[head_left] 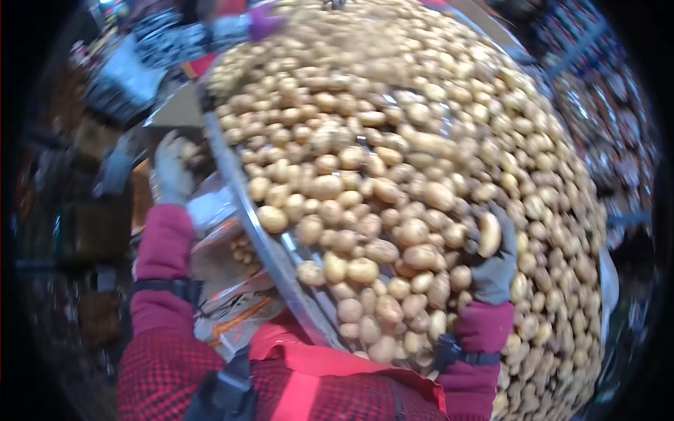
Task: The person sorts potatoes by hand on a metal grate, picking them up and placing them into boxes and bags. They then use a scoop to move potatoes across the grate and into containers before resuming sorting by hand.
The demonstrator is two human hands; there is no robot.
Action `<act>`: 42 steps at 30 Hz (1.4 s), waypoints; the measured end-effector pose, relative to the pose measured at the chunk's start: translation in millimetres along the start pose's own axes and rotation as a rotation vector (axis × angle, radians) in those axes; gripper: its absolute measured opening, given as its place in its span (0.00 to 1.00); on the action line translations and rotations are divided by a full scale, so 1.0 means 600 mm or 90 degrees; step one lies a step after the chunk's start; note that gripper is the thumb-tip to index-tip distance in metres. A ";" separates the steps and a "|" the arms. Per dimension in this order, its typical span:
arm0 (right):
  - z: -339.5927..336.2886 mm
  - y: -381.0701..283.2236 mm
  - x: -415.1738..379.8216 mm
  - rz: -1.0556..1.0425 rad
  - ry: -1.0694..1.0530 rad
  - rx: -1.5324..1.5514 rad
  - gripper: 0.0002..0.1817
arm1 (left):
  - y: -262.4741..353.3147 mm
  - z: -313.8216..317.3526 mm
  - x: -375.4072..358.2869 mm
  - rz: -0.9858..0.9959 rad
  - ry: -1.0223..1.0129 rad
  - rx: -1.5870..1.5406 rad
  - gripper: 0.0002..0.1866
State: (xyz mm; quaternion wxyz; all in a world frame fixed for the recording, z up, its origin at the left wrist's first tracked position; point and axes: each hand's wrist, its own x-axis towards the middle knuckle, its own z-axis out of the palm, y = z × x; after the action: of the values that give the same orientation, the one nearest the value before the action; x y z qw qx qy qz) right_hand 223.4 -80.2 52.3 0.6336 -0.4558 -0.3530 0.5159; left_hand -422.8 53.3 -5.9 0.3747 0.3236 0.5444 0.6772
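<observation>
My right hand [496, 263], in a grey glove, reaches into a big heap of potatoes [386, 189]. Its fingers are curled round one elongated potato [489, 235], which lies against the palm. Beyond the metal rim on the left, my left hand [172, 172] wears a pale glove and is raised beside an open cardboard box [172, 112]. Its fingers look bent round something pale and lumpy, too blurred to name. Both forearms have maroon sleeves with dark straps.
A metal edge [246, 217] bounds the heap on the left. Below it, a printed bag [235, 309] lies near some small potatoes [243, 251]. Another person's purple-gloved hand [267, 21] is at the heap's far side. Stacked goods stand at the right.
</observation>
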 end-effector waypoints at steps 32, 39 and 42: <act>-0.019 -0.009 0.007 0.112 -0.025 0.079 0.36 | -0.088 0.868 -0.234 0.615 -0.903 0.794 0.21; 0.000 -0.018 0.011 0.137 0.032 0.054 0.30 | -0.063 0.902 -0.204 0.834 -0.752 0.693 0.18; -0.006 -0.009 0.011 0.140 0.030 0.086 0.30 | -0.097 0.998 -0.274 0.731 -0.891 0.610 0.20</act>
State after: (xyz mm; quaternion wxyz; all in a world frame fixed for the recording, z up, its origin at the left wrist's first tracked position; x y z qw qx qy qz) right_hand 230.0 -74.6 55.7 0.6105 -0.4601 -0.2506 0.5940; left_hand 176.6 215.3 50.7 0.0593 0.9739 0.1800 0.1250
